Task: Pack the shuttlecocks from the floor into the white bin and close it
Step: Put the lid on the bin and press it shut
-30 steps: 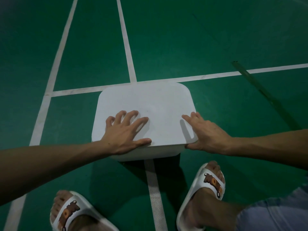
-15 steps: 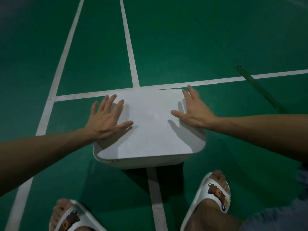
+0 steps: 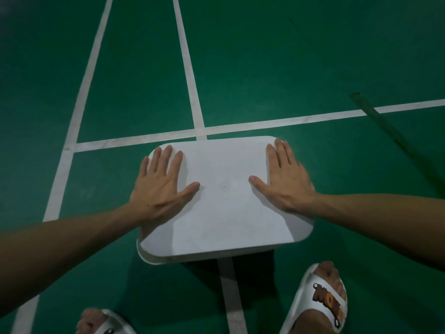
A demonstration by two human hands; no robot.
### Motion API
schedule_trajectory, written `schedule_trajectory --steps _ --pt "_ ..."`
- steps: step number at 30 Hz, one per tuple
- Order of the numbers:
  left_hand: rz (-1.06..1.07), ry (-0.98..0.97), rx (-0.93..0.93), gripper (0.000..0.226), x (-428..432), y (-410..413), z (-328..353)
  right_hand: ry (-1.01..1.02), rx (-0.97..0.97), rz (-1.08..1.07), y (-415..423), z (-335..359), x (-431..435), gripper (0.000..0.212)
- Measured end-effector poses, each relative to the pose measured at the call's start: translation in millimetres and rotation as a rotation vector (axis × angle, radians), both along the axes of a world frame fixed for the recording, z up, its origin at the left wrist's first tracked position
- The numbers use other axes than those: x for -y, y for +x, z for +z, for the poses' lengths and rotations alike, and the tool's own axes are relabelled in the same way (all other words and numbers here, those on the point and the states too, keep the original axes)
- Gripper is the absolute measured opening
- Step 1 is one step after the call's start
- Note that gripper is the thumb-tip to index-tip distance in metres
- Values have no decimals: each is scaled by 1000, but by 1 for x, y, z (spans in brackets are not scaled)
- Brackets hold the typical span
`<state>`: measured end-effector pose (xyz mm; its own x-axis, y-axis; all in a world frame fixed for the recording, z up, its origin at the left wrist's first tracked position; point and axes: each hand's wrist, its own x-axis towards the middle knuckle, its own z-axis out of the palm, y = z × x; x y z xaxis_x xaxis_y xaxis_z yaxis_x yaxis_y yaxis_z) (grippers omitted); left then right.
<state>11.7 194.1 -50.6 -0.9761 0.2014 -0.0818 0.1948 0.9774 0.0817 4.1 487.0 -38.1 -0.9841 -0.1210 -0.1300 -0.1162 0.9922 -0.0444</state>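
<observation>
Pressing both palms flat on the smooth white rounded-rectangular lid (image 3: 226,213) of the white plastic bin (image 3: 148,257).
The left hand (image 3: 161,186) lies on the lid's left part and the right hand (image 3: 286,182) on its right part. Each has its fingers straight, close together and pointing away from the person, with the thumbs spread inward toward each other; neither grips anything. Bare lid shows between the two thumbs. Below the left wrist, the bin's rim peeks out past the lid's near left corner. Beyond the fingertips, white painted court lines (image 3: 190,88) cross on the green sports floor (image 3: 265,56). Nearer than the hands, two feet in white slide sandals (image 3: 305,292) stand on that floor.
</observation>
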Motion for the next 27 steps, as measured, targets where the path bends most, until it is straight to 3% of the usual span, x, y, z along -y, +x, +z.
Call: schedule_trajectory --steps 13,27 --pt "-89 -12 54 85 1 19 3 48 58 81 14 0 11 95" --pt "-6 -14 90 76 2 39 7 83 41 75 17 -1 17 98"
